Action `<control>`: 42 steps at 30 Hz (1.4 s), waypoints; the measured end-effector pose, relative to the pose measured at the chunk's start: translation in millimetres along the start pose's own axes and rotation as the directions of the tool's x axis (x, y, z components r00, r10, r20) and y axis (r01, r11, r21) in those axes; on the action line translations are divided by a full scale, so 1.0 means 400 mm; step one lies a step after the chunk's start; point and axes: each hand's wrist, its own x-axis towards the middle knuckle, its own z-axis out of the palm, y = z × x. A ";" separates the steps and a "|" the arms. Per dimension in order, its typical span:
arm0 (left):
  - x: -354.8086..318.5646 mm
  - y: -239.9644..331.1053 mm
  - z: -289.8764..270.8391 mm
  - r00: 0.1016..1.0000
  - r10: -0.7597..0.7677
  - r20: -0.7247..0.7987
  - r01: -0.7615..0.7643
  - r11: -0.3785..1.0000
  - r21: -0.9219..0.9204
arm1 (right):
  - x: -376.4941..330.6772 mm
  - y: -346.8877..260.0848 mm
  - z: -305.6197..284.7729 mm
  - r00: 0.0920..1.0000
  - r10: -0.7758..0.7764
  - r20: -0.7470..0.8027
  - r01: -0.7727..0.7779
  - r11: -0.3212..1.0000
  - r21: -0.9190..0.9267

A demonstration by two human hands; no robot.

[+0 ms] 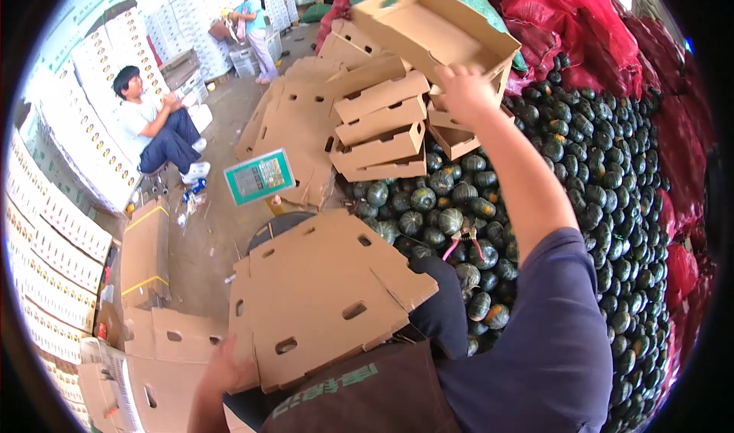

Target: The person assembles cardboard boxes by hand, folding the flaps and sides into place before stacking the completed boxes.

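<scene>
Head view, right hand: at the near rim of the topmost cardboard tray, long axis far-left to near-right.
Left hand: beside the flat carton blank's lower-left edge.
Fingers: blurred; cannot tell whether either hand grips.

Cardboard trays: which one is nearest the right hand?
The topmost tray, its open inside showing; the right hand overlaps its near wall in the picture. The stacked trays to its left lie farther from that hand.

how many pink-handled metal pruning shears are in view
1: the pink-handled shears, lying on the round dark-green pumpkins, right of the foreground's flat brown cardboard. More may be hidden.
</scene>
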 end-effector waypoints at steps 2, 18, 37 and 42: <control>-0.041 0.001 0.008 0.987 -0.112 0.118 0.082 0.969 0.233 | 0.039 -0.106 0.033 0.938 -0.016 0.347 -0.125 0.917 0.379; -0.065 -0.066 -0.045 0.929 -0.304 0.212 0.322 0.945 -0.054 | -0.512 -0.248 0.099 0.437 -0.751 0.495 0.085 0.582 0.809; -0.084 -0.105 -0.009 0.964 -0.197 0.177 0.239 0.935 -0.262 | -0.459 -0.286 0.110 0.879 -0.391 0.274 -0.253 0.105 0.962; -0.199 -0.162 -0.104 0.893 -0.123 -0.433 -0.096 0.888 -0.450 | -0.432 -0.216 0.015 0.994 -0.081 0.075 -0.099 -0.353 0.930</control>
